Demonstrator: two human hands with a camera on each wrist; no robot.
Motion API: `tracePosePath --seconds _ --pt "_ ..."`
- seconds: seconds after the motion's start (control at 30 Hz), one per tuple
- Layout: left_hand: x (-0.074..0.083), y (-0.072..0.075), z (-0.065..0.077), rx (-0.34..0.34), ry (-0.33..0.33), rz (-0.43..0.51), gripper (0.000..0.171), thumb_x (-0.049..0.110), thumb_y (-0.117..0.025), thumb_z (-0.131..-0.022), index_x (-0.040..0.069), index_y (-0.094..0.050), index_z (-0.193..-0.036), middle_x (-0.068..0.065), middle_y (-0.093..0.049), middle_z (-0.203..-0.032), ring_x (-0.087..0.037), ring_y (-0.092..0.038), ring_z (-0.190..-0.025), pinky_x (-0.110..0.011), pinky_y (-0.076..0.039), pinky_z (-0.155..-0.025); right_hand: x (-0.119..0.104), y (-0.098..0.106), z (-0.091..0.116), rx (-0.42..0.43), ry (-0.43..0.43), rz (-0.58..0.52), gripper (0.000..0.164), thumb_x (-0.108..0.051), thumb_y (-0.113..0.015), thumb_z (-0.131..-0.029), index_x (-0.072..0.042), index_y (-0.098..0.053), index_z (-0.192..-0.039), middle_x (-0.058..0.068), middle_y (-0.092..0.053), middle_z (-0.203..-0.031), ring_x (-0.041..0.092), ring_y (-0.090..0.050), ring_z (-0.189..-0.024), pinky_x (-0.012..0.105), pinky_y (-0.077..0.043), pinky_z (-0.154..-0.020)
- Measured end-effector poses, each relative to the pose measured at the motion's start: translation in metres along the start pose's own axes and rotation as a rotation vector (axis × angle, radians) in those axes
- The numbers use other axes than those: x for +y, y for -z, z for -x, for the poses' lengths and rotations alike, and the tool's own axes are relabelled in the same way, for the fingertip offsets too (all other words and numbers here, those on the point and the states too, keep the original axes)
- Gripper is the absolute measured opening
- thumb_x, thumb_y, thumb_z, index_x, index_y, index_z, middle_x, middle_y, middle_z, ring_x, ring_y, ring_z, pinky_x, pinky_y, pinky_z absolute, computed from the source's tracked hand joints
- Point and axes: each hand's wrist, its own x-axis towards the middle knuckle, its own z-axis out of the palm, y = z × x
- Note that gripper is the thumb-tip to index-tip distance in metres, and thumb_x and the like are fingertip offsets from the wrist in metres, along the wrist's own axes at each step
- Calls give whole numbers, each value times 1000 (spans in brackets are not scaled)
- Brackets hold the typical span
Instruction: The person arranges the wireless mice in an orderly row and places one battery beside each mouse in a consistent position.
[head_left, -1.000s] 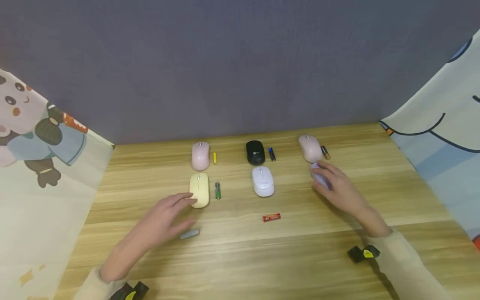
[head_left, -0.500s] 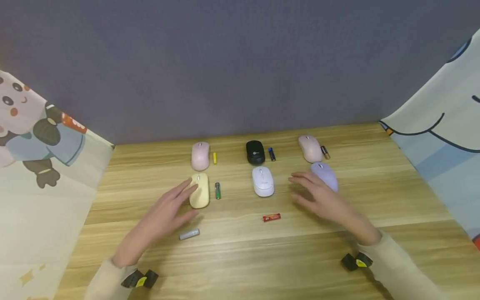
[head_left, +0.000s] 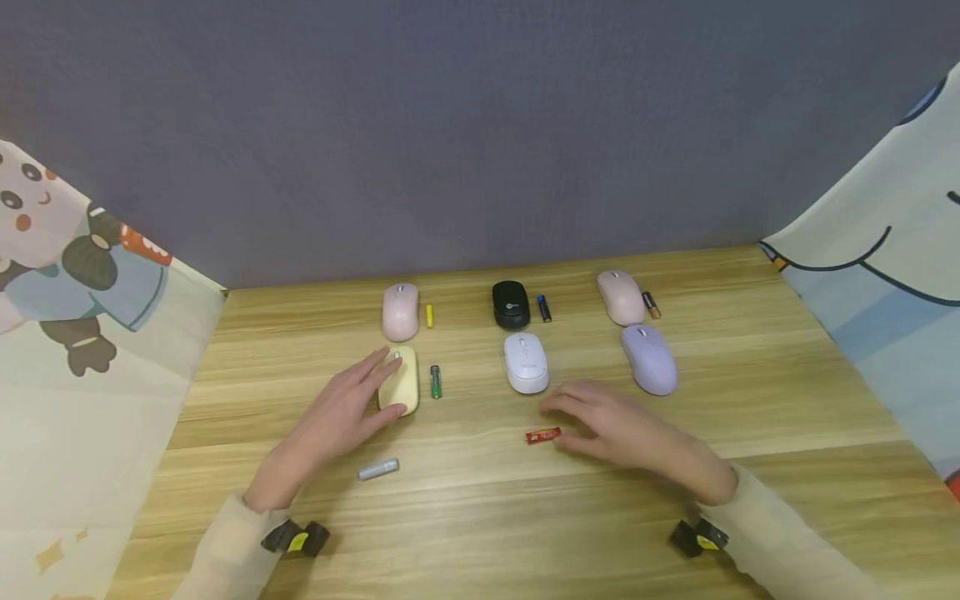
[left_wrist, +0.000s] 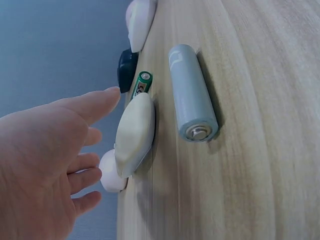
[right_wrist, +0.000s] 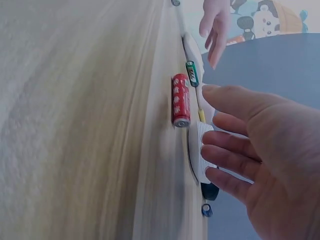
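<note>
My left hand (head_left: 341, 412), fingers loosely spread, hovers over the pale yellow mouse (head_left: 401, 385) in the head view. In the left wrist view a gap shows between the thumb and that mouse (left_wrist: 136, 129). A grey battery (head_left: 378, 469) lies nearer to me, below this hand. My right hand (head_left: 611, 425) is beside the red battery (head_left: 542, 436), its relaxed fingers over the right end in the head view. The right wrist view has the red battery (right_wrist: 181, 100) lying on the table, with nothing in the hand. Just beyond it sits a white mouse (head_left: 527, 363).
A purple mouse (head_left: 650, 360) is at the right, below a pink mouse (head_left: 621, 297) and a brown-black battery (head_left: 651, 305). Further back are a black mouse (head_left: 511, 304), a dark blue battery (head_left: 543, 308), another pink mouse (head_left: 401, 312) and a yellow battery (head_left: 430, 316). A green battery (head_left: 436, 382) lies centre-left.
My right hand has let go of the purple mouse and moved left and nearer to me, to the red battery. My left hand has shifted slightly right over the yellow mouse.
</note>
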Motion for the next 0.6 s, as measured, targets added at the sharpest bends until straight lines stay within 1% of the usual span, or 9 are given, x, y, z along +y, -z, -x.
tracePosePath --seconds 0.1,0.23,0.4,0.6 --pt "-1 -1 -1 2 -10 -8 71 38 -74 -96 3 -48 -152 -28 -38 -159 -51 -46 -139 -65 -39 -115 -3 -3 -2 -28 1 3 46 -28 -82 -88 -6 -68 -126 5 -70 -123 23 -67 -115 45 -57 -102" --pt "0 -1 -2 1 -14 -10 67 37 -74 -96 4 -51 -150 -27 -40 -159 -49 -46 -140 -66 -39 -115 -4 -5 -4 -60 -4 -14 44 -28 -82 -89 -8 -69 -125 2 -70 -121 19 -67 -113 41 -58 -100" --pt "0 -3 -4 -13 -1 -10 66 36 -74 -96 5 -52 -150 -25 -41 -159 -48 -46 -141 -66 -38 -116 -5 -10 -6 -69 16 -21 40 -28 -81 -90 -10 -70 -123 -3 -69 -115 12 -66 -105 35 -59 -95" --pt "-2 -9 -3 -13 0 -19 66 35 -76 -94 5 -54 -148 -24 -44 -157 -47 -49 -139 -64 -40 -114 -7 -16 -9 -75 41 -28 35 -25 -82 -90 -11 -72 -120 -4 -69 -111 10 -65 -99 33 -60 -89"
